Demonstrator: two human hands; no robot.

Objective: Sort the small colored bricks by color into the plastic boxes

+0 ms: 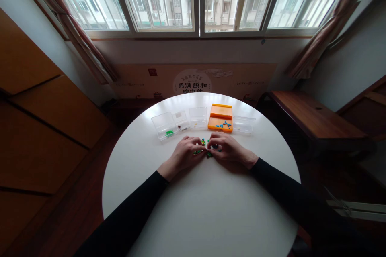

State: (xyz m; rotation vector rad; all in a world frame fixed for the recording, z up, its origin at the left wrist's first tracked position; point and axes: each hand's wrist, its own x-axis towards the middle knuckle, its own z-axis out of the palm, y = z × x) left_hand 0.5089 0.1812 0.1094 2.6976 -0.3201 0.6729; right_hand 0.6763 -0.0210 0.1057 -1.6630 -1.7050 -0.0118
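My left hand [186,153] and right hand [226,148] meet fingertip to fingertip over the small green pieces [204,147], just in front of the orange tray [221,111] on the counter [199,209]. I'd pinch lightly, keeping wrists planted so nothing scatters.

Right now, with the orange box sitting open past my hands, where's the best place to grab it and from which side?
Grip the orange box by its near tray's front rim, coming from the near side with the right hand, which lies closest. It sits flat and open, lid hinged away behind, so the low front edge is exposed. A clear case crowds its right side, and small blue pieces lie loose inside, so keep it level.
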